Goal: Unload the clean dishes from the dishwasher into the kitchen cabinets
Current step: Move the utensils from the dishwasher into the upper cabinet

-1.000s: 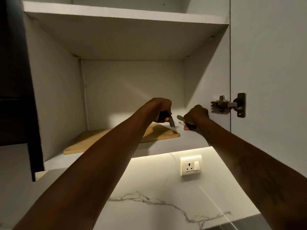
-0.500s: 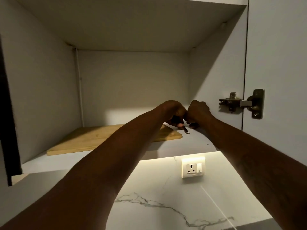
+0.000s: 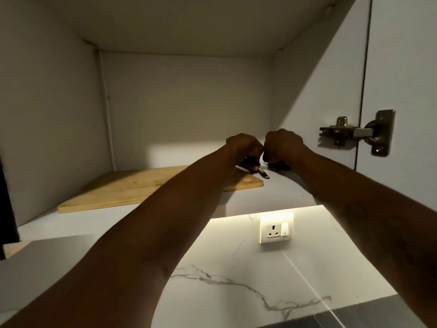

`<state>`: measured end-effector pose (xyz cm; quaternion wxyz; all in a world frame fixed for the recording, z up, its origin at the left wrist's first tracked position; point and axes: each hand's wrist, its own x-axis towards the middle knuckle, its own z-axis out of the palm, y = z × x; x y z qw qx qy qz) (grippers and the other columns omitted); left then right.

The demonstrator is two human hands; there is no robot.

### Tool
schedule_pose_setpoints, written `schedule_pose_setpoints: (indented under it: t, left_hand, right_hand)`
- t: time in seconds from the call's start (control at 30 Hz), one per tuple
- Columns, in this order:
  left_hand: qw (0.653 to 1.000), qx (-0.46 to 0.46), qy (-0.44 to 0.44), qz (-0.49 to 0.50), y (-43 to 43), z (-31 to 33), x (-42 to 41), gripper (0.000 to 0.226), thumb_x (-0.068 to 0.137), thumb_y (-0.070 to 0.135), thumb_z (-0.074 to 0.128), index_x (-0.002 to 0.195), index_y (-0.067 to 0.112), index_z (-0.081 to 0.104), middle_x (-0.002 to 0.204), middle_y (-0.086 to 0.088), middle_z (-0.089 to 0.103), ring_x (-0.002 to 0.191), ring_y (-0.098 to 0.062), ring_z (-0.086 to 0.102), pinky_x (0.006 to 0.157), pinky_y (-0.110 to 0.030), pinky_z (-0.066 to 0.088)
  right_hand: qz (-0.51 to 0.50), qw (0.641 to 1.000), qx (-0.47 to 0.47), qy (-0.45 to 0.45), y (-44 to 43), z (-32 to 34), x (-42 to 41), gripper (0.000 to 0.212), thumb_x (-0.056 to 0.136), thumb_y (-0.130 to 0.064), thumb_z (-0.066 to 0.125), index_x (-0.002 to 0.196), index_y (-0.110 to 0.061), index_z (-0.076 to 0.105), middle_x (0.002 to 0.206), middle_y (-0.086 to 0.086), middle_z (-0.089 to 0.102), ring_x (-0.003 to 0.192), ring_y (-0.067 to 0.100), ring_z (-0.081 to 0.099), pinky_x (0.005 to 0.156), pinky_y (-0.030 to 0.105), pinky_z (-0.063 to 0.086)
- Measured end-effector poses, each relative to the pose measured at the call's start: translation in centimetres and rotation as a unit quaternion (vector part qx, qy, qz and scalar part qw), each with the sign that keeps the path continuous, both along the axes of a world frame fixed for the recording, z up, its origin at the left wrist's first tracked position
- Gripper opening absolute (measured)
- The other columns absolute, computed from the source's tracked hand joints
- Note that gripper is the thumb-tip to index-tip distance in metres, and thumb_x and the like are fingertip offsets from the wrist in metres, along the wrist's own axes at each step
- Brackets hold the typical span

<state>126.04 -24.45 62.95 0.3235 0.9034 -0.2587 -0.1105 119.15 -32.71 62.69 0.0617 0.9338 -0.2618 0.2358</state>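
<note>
Both my arms reach into an open white wall cabinet. My left hand (image 3: pixel 244 147) has its fingers curled round a dark-handled utensil (image 3: pixel 263 173), whose metal tip pokes out below the hand, just over the shelf (image 3: pixel 279 190). My right hand (image 3: pixel 283 144) sits right beside it, knuckles almost touching, and grips another dark utensil handle (image 3: pixel 280 166) low over the shelf. A wooden cutting board (image 3: pixel 132 188) lies flat on the shelf to the left, its right corner under my left hand. What kind of utensils these are is hidden by the fingers.
The cabinet's right wall carries a metal hinge (image 3: pixel 359 132) joined to the open door (image 3: pixel 406 91). A shelf above closes the compartment. Below the cabinet a lit marble backsplash (image 3: pixel 224 268) holds a wall socket (image 3: pixel 276 230).
My two hands have come together from apart and dropped closer to the shelf by the board's right corner. The view has moved nearer to the cabinet.
</note>
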Motion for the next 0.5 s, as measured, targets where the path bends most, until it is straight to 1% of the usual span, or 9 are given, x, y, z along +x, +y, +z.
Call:
schedule_pose_setpoints:
  t: [0.07,0.13,0.23,0.27,0.3,0.37,0.43,0.47,0.5]
  left_hand:
    - [1.000,-0.002,0.004,0.013,0.23,-0.13,-0.02,0.025,0.097,0.007,0.062,0.073,0.002,0.066,0.052,-0.007,0.067,0.042,-0.014,0.064,0.089,-0.022,0.054]
    - [1.000,0.004,0.001,0.024,0.21,-0.02,0.07,0.024,0.096,0.009,0.063,0.072,0.004,0.067,0.053,-0.007,0.068,0.046,-0.015,0.066,0.090,-0.023,0.054]
    - [0.999,0.013,-0.018,0.032,0.09,-0.02,0.06,0.024,0.095,0.012,0.064,0.072,0.006,0.068,0.054,-0.005,0.069,0.042,-0.014,0.064,0.080,-0.023,0.053]
    - [0.999,0.006,-0.015,0.035,0.01,-0.04,0.07,0.023,0.095,0.012,0.064,0.073,0.006,0.068,0.054,-0.005,0.069,0.042,-0.014,0.064,0.081,-0.023,0.054]
    - [0.999,-0.001,-0.011,0.038,-0.04,-0.05,0.01,0.023,0.094,0.012,0.065,0.073,0.006,0.068,0.053,-0.005,0.069,0.044,-0.014,0.065,0.086,-0.023,0.055]
    - [0.999,-0.015,-0.014,0.049,-0.15,-0.06,-0.06,0.023,0.092,0.012,0.068,0.069,0.008,0.068,0.053,-0.002,0.069,0.058,-0.013,0.070,0.095,-0.024,0.053]
    - [0.998,-0.036,-0.028,0.052,-0.30,0.02,-0.07,0.024,0.089,0.011,0.071,0.066,0.010,0.068,0.052,0.000,0.069,0.073,-0.012,0.074,0.096,-0.025,0.054]
    - [0.997,-0.046,-0.039,0.052,-0.37,0.04,-0.03,0.024,0.089,0.011,0.071,0.065,0.012,0.067,0.051,0.002,0.068,0.069,-0.010,0.074,0.096,-0.025,0.054]
    - [0.996,-0.051,-0.047,0.054,-0.30,-0.04,0.01,0.026,0.089,0.012,0.071,0.064,0.013,0.066,0.049,0.004,0.067,0.060,-0.007,0.071,0.096,-0.023,0.053]
  right_hand:
    - [-0.007,1.000,-0.009,0.002,-0.02,-0.04,0.10,0.016,0.081,-0.019,0.067,0.092,-0.016,0.056,0.076,0.003,0.046,0.079,0.025,0.055,0.069,0.031,0.046]
    - [-0.013,1.000,-0.014,0.009,-0.05,-0.07,0.14,0.018,0.082,-0.018,0.067,0.099,-0.015,0.060,0.079,0.002,0.048,0.081,0.025,0.057,0.069,0.031,0.045]
    - [-0.023,0.999,-0.035,0.024,-0.26,-0.31,0.29,0.027,0.085,-0.018,0.065,0.112,-0.014,0.063,0.102,0.008,0.059,0.101,0.029,0.063,0.073,0.032,0.045]
    - [-0.024,0.998,-0.046,0.025,-0.34,-0.42,0.38,0.028,0.086,-0.017,0.064,0.114,-0.013,0.063,0.109,0.009,0.060,0.104,0.029,0.063,0.074,0.033,0.045]
    - [-0.025,0.998,-0.055,0.026,-0.43,-0.51,0.43,0.029,0.087,-0.016,0.064,0.115,-0.013,0.063,0.113,0.009,0.061,0.105,0.029,0.063,0.074,0.033,0.045]
    - [-0.024,0.997,-0.069,0.021,-0.61,-0.63,0.48,0.028,0.088,-0.014,0.063,0.116,-0.013,0.064,0.114,0.010,0.061,0.105,0.029,0.063,0.074,0.033,0.045]
    - [-0.020,0.996,-0.086,0.006,-0.75,-0.68,0.44,0.025,0.090,-0.010,0.059,0.115,-0.011,0.063,0.115,0.011,0.061,0.104,0.030,0.063,0.073,0.033,0.043]
    - [-0.017,0.994,-0.104,-0.004,-0.81,-0.72,0.39,0.024,0.091,-0.007,0.057,0.114,-0.010,0.063,0.114,0.012,0.061,0.104,0.031,0.063,0.073,0.033,0.042]
    - [-0.012,0.992,-0.125,-0.017,-0.87,-0.77,0.38,0.024,0.091,-0.006,0.056,0.114,-0.009,0.063,0.114,0.012,0.062,0.103,0.031,0.063,0.073,0.032,0.041]
